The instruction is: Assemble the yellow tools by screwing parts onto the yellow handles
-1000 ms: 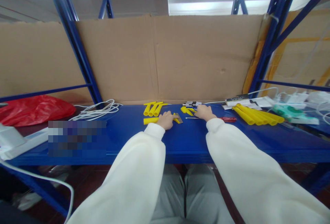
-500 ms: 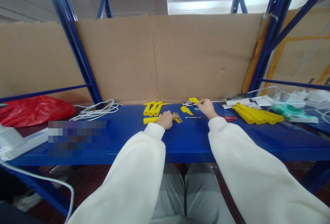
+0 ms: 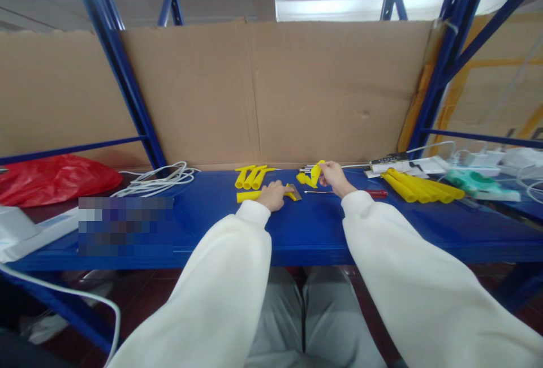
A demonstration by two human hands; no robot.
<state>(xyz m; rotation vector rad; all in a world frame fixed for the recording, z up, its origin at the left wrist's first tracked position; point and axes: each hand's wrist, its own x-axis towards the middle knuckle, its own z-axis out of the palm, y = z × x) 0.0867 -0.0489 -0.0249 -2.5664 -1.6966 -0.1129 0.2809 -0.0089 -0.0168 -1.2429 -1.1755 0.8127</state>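
My left hand [image 3: 272,195] is closed over a yellow-handled scraper [image 3: 247,196] lying on the blue table. The scraper's yellow head and metal blade [image 3: 295,191] stick out to the right of my fingers. My right hand [image 3: 335,177] pinches a flat yellow plastic piece [image 3: 317,171], tilted steeply over other small yellow pieces [image 3: 302,178]. Behind these lie small metal parts [image 3: 305,168], partly covered. A screwdriver [image 3: 376,194] with a red handle rests below my right hand, its shaft pointing left.
Several yellow T-shaped scrapers [image 3: 253,178] lie behind my left hand. At right are yellow tube handles [image 3: 419,187], papers and a green-white package [image 3: 479,186]. White cable [image 3: 169,180], a red bag [image 3: 63,178] and a power strip [image 3: 42,237] are at left. Cardboard [image 3: 297,91] stands behind.
My right hand has moved slightly left and turned the yellow piece from lying nearly level to a steep tilt. My left hand stays on the scraper.
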